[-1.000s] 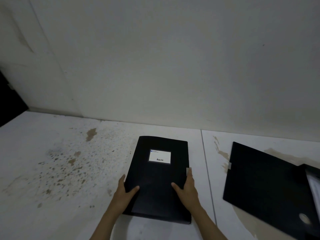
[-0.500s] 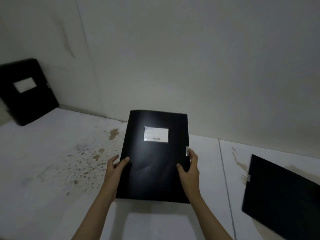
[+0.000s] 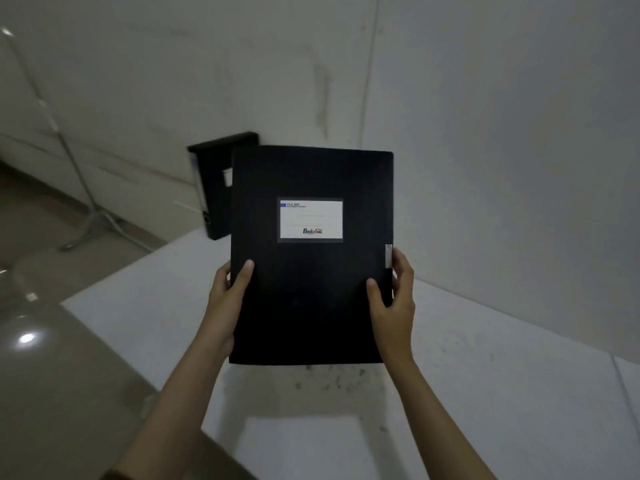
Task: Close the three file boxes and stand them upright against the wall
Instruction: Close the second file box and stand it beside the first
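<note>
A closed black file box with a white label is held upright in the air above the white table, its front facing me. My left hand grips its left edge and my right hand grips its right edge beside the grey clasp tab. Behind it, a second black file box stands upright against the wall at the table's far left corner, partly hidden by the held box. The third box is out of view.
The white wall runs behind the table. The table's left edge drops to a glossy brown floor. A metal stand rests on the floor at the left. Dark stains speckle the table below the held box.
Both hands lifted the closed box off the table and carried it up and leftward. The view swung left: the standing box came near, the box at the right left the frame.
</note>
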`<state>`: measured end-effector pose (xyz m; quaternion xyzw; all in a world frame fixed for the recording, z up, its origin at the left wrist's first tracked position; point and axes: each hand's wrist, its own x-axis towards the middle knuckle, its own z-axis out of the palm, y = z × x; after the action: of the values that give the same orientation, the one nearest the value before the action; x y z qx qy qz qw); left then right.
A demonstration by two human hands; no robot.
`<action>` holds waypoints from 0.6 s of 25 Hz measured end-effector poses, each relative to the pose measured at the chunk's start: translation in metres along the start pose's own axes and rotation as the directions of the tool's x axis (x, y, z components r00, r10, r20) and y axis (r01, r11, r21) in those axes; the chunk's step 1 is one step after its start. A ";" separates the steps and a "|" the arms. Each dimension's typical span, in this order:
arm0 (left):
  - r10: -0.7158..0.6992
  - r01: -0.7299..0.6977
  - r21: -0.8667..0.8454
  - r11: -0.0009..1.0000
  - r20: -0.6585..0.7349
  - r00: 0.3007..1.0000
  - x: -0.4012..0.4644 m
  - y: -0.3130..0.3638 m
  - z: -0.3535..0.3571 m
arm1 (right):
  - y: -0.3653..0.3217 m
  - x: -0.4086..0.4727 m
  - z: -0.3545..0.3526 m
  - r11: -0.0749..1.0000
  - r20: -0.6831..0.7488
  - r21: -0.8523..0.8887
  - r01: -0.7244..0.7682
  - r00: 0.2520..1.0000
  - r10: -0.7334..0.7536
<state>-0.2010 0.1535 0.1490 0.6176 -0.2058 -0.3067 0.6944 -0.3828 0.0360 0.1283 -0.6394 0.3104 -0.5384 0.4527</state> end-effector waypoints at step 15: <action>0.085 -0.083 -0.038 0.996 0.061 0.995 0.128 0.087 -0.146 | 0.008 0.072 0.218 0.996 0.061 0.086 -0.030 0.998 0.024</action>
<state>0.0042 0.1770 0.2009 0.5861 -0.2477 -0.2999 0.7108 -0.1540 0.0227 0.1476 -0.6308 0.2817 -0.5258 0.4964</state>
